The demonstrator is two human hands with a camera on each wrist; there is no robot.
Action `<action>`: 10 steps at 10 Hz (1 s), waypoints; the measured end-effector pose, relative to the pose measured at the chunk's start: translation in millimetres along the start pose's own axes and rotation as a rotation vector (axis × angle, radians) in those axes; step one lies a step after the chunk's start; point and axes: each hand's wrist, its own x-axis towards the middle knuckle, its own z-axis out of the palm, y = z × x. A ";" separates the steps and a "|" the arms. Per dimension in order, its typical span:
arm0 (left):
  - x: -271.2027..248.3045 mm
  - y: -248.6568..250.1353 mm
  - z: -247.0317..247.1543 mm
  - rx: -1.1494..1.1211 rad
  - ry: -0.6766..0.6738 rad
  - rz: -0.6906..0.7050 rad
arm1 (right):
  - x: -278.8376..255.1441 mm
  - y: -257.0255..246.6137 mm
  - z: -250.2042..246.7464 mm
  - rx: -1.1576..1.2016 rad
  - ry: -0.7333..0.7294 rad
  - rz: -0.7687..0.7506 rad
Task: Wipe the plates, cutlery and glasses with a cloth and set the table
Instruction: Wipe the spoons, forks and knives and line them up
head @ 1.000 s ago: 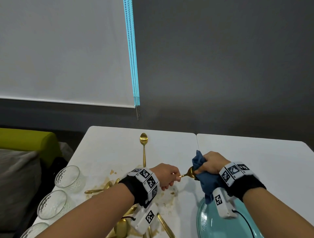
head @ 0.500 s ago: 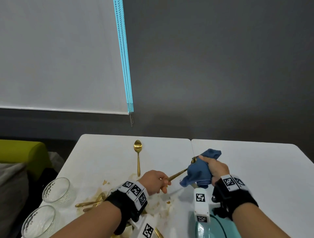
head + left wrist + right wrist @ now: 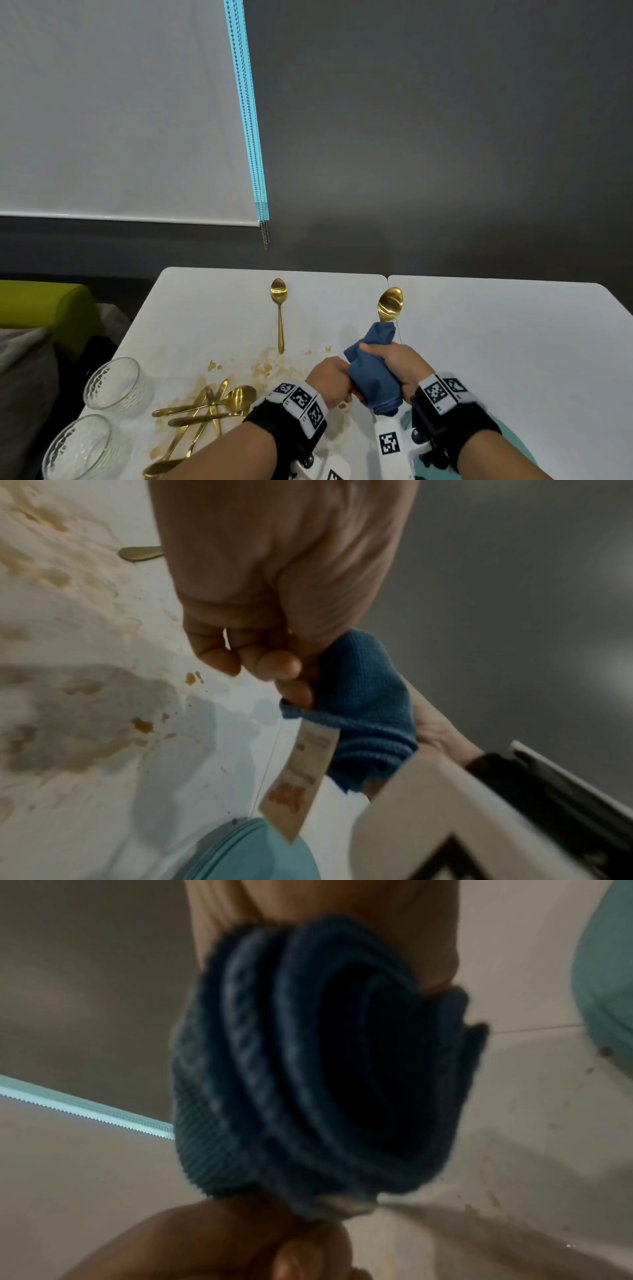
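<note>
A gold spoon [image 3: 390,304] points away from me, its bowl sticking out above a blue cloth [image 3: 374,366]. My right hand [image 3: 397,363] grips the cloth wrapped round the spoon's handle. My left hand [image 3: 330,378] pinches the handle's lower end just below the cloth; the handle itself is hidden. In the left wrist view the curled left fingers [image 3: 270,666] meet the blue cloth [image 3: 363,704], whose white label [image 3: 301,780] hangs down. The right wrist view is filled by the rolled cloth [image 3: 318,1074]. A second gold spoon [image 3: 279,308] lies on the white table [image 3: 205,308].
Several gold cutlery pieces [image 3: 205,411] lie in brown spill stains [image 3: 263,366] at the left front. Two glass bowls [image 3: 114,382] [image 3: 80,448] stand at the table's left edge. A light blue plate [image 3: 246,850] sits near me, by the right forearm. A green sofa [image 3: 44,311] is at left.
The spoon has turned from lying sideways between the hands to pointing away from me. The cloth has slid down from the bowl onto the handle, baring the bowl. Both hands came closer together.
</note>
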 end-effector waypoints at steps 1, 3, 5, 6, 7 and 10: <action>-1.6 9.0 -4.4 0.022 -0.155 -0.135 | -2.8 -0.3 -1.3 -0.080 0.016 -0.034; -3.6 29.3 -42.2 0.048 -0.182 -0.141 | -0.9 -25.5 -7.8 -0.265 0.048 -0.115; 19.2 36.8 -61.5 -0.116 0.130 -0.043 | -0.5 -38.4 4.7 -0.594 -0.054 -0.175; 28.5 35.8 -64.3 -0.078 0.124 -0.066 | 3.0 -43.6 17.3 -0.671 -0.099 -0.194; 27.5 43.4 -69.4 -0.127 0.145 -0.151 | 3.3 -51.9 29.6 -0.754 -0.119 -0.220; 55.0 42.0 -85.7 -0.263 0.205 -0.215 | 7.0 -75.4 39.5 -0.844 -0.134 -0.207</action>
